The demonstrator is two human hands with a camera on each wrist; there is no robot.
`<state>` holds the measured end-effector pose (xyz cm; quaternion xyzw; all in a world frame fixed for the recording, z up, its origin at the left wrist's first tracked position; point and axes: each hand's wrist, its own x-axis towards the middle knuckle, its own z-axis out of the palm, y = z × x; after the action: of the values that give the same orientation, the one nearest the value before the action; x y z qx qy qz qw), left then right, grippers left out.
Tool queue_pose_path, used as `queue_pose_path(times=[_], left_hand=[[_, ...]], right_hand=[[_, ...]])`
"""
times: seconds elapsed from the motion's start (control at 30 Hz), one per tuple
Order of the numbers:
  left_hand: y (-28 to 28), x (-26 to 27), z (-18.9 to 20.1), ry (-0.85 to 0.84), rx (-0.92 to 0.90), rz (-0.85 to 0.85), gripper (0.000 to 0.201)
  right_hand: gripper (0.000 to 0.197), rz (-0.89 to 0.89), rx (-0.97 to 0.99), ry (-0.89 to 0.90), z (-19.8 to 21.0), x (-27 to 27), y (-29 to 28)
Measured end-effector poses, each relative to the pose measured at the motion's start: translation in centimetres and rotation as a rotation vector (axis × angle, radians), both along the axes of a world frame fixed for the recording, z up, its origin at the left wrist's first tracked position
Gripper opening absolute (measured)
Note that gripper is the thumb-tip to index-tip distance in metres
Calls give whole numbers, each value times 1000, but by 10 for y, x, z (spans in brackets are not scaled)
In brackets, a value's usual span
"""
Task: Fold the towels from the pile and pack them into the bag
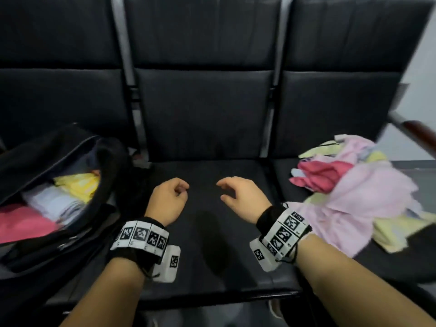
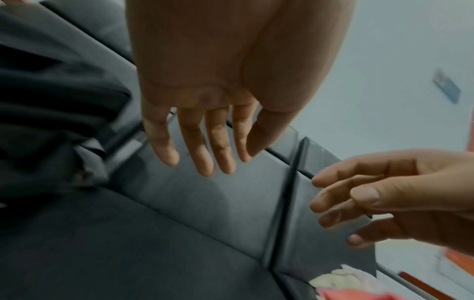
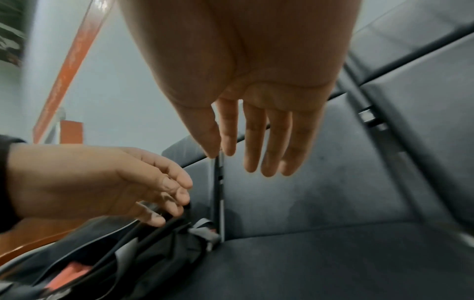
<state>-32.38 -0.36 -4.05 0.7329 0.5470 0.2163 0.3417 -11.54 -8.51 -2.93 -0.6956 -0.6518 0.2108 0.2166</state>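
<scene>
Folded towels (image 1: pixel 54 199) inside open bag (image 1: pixel 47 147)

**Towels and bag on the black seats**

The black bag (image 1: pixel 59 166) is lying open on the left seat, and folded towels (image 1: pixel 56 201) in yellow, white and pink-red are sitting inside it. The pile (image 1: pixel 358 194) of loose pink, red and pale yellow towels is lying crumpled on the right seat, well apart from the bag.
</scene>
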Motion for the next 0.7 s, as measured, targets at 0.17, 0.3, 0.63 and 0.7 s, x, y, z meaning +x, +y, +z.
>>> queue_pose_path(times=[0.17,0.3,0.63,0.7], left_hand=[[-34,135,-10,-56,-47,-119,13],[-59,233,-22,-21,-70,-227,18],[-96,352,-55,-31,-129,-363,23],[-98,358,-59,-22,-143,-377,19]], right_hand=[[39,-187,0,61,-10,128,-61],[47,-370,36,11,-28,224,-105],[61,-418,-152,-357,-86,328,-138],[53,-419,-127,-386,-94,334,-134]])
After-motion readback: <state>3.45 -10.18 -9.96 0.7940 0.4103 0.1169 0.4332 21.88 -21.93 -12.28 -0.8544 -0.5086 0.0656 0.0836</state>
